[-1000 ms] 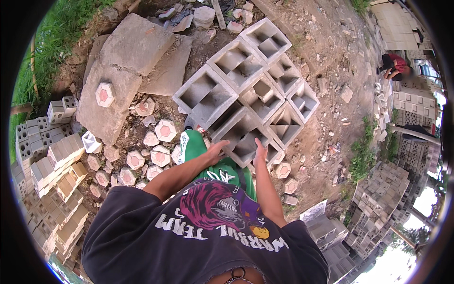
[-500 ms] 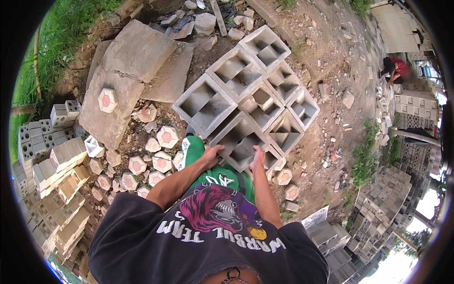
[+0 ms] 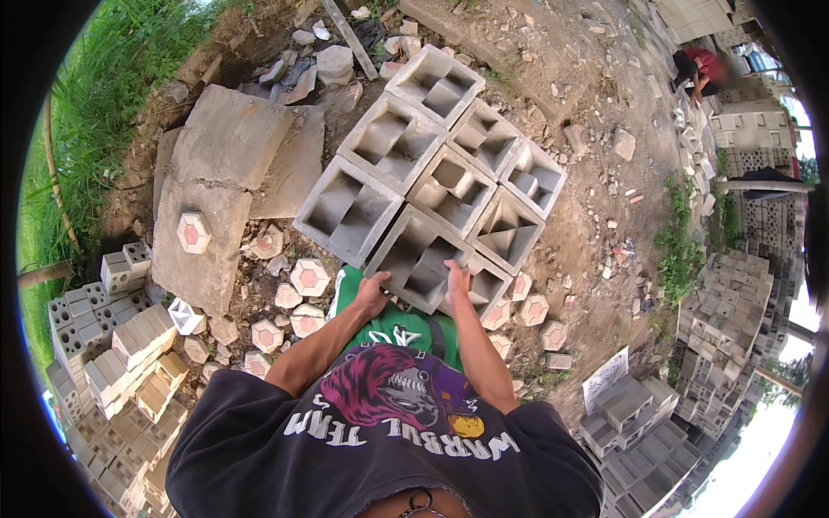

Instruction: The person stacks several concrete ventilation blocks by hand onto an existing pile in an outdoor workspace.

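Observation:
Both my hands are closed on the nearest square concrete block, a grey hollow block with angled inner walls. My left hand grips its near left edge, and my right hand holds its right rim, fingers reaching over the edge. This block sits snugly against a group of similar blocks, among them a left block, a middle block and a far block. Part of another block shows beside my right hand.
Hexagonal pavers lie scattered around my legs. Broken concrete slabs lie to the left. Stacked hollow blocks stand at the lower left, with more stacks at right. A person in red crouches at the far right.
The group of blocks has shifted left in the picture as the view turned. The held block looks slightly closer to its neighbours. Both hands keep their grip.

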`<state>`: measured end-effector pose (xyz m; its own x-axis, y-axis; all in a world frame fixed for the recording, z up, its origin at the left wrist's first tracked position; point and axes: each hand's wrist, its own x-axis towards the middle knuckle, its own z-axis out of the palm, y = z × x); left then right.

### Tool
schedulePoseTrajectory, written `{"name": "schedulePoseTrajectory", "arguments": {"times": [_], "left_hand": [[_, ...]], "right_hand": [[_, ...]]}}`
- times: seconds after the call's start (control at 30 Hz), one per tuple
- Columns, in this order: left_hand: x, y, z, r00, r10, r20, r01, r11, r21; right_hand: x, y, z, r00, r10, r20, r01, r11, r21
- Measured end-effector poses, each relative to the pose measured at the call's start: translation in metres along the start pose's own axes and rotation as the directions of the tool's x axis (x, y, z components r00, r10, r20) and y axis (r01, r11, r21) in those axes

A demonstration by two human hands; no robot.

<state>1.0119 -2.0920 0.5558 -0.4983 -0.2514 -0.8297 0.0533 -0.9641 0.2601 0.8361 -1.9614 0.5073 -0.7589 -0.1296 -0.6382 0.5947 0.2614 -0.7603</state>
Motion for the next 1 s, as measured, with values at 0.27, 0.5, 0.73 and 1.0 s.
{"name": "schedulePoseTrajectory", "arguments": {"times": [0.27, 0.5, 0.73, 1.0], "left_hand": [[-0.003, 0.011, -0.004, 1.000, -0.028, -0.011, 0.030, 0.983, 0.180], [-0.011, 0.000, 0.000, 0.994, 0.070, -0.085, -0.040, 0.947, 0.320], [-0.079, -0.071, -0.014, 0.931, 0.357, 0.075, -0.309, 0.663, 0.681], [-0.110, -0.066, -0.021, 0.851, 0.487, 0.197, -0.317, 0.178, 0.931]], "right_hand": [[-0.014, -0.011, 0.008, 0.994, -0.099, 0.039, 0.103, 0.987, -0.121], [-0.043, -0.020, -0.005, 0.982, -0.058, 0.182, 0.116, 0.938, -0.327], [-0.094, 0.027, -0.038, 0.833, 0.321, 0.450, -0.176, 0.925, -0.336], [-0.141, 0.035, -0.046, 0.687, 0.325, 0.650, -0.036, 0.909, -0.416]]}}
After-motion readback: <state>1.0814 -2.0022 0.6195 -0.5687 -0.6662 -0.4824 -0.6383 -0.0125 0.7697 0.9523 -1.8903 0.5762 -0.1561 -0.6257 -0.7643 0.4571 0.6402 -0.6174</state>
